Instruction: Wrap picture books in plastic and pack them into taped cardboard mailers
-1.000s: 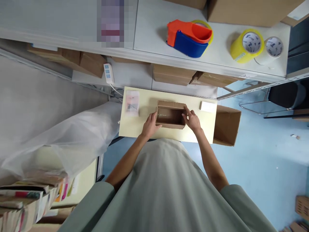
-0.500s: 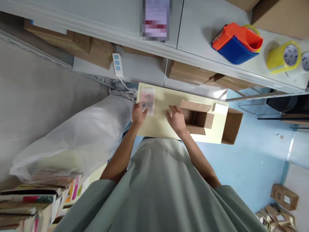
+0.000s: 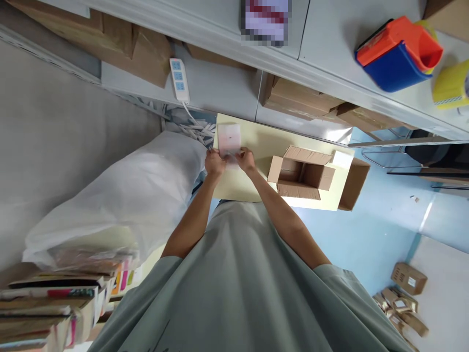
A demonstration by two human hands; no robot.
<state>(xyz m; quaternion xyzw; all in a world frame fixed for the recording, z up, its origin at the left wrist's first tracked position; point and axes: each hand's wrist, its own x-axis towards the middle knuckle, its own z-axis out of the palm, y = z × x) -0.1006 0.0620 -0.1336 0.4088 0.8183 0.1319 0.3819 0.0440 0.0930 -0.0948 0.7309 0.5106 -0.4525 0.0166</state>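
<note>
A flat, pinkish rectangular packet (image 3: 229,139), apparently in a translucent wrap, lies near the left end of a pale yellow board (image 3: 256,186). My left hand (image 3: 215,162) has its fingers closed at the packet's lower left edge. On the opposite side, my right hand (image 3: 245,159) pinches the lower right edge of the same packet. What exactly is inside the wrap is too blurred to make out. To the right of my hands stands an open cardboard box (image 3: 302,172) with its flaps folded out.
A white bag (image 3: 128,181) bulges at the left, above stacked books (image 3: 54,313). A grey shelf ahead holds a tape dispenser (image 3: 397,54), a yellow tape roll (image 3: 452,85) and a pixelated item. A power strip (image 3: 179,80) sits lower. Another carton (image 3: 354,185) stands beyond the board.
My right hand has moved left, from beside the open box to the packet's lower right edge. My left hand stays at the packet. The whole view has shifted somewhat.
</note>
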